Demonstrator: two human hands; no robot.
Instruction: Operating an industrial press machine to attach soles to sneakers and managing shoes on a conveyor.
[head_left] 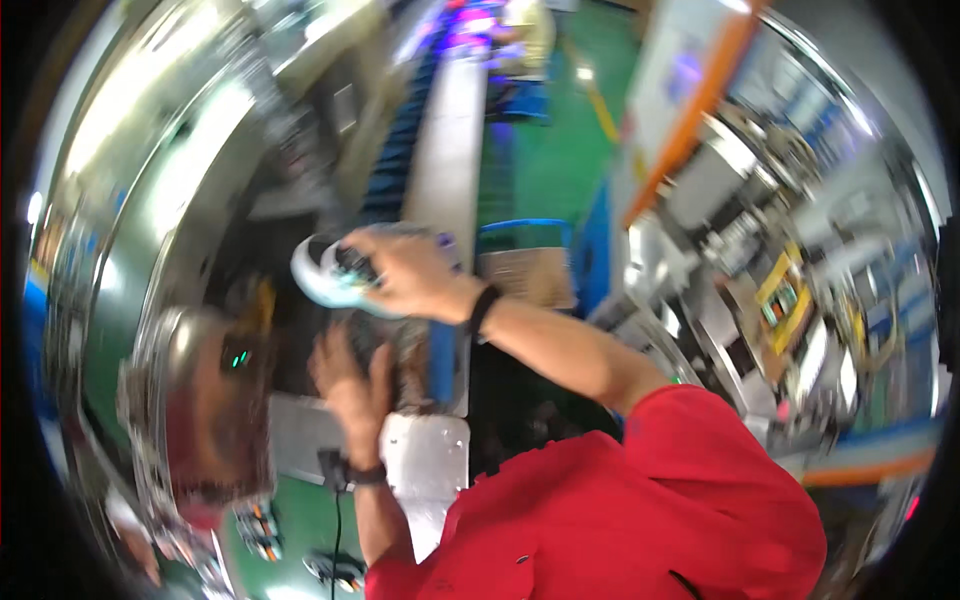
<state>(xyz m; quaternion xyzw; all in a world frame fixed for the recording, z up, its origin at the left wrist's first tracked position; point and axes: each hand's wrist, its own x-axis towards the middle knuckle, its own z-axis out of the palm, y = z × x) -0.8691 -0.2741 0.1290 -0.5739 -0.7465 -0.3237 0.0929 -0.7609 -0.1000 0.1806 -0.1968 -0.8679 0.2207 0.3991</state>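
My right hand [415, 272] is closed on a white, rounded, ring-like thing [312, 280], blurred by motion. Dark small bits show inside its rim, beside my fingertips; I cannot make out its exact kind. Below it my left hand [352, 385] is held low with fingers spread, over or against a dark, blurred patch [365, 335] at the end of the belt. No object shows in its grip. A dark band circles each wrist.
A long pale conveyor edge [448, 150] runs away ahead. To the left stands a shiny metal housing [215, 400] with green lights. A metal plate [425, 470] lies near my body. A brown carton [528, 275] sits right of the belt, by an orange-edged frame [695, 115].
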